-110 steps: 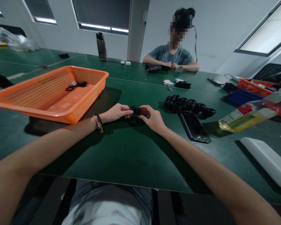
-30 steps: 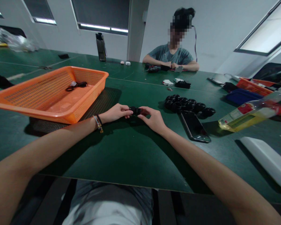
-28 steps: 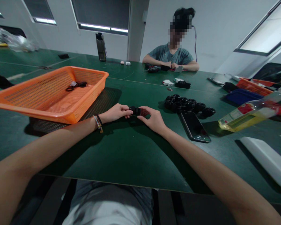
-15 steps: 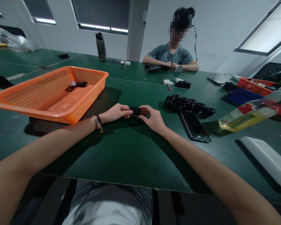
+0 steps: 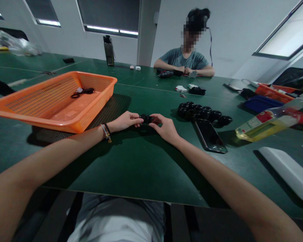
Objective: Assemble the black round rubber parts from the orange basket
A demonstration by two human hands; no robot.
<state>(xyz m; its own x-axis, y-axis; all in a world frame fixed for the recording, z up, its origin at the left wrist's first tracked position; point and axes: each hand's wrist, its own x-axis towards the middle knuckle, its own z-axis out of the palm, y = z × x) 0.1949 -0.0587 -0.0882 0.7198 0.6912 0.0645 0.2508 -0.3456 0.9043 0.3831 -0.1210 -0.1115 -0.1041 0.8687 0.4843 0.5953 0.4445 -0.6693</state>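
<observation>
Between my two hands, just above the green table [image 5: 131, 168], is a small black ribbed part [image 5: 145, 119], its exact kind too small and dark to make out. My left hand [image 5: 127, 120] pinches its left end between thumb and fingers. On the other end, the thumb and curled fingers of my right hand [image 5: 165, 127] are closed. To the right of my hands, several round, glossy black parts [image 5: 204, 112] with hollow middles lie in a cluster, and a dark phone [image 5: 210, 136] rests beside them.
An orange plastic basket [image 5: 84, 116] with a black cable [image 5: 84, 91] stands left. At right are an oil bottle [image 5: 265, 124] lying tilted, a white slab [image 5: 288, 173] and a blue tray [image 5: 264, 103]. Across the table sits a person [image 5: 187, 60] behind a power drill [image 5: 166, 74].
Almost nothing differs. Both hands keep their hold on the black part in the same place, with only a very slight shift of the fingers.
</observation>
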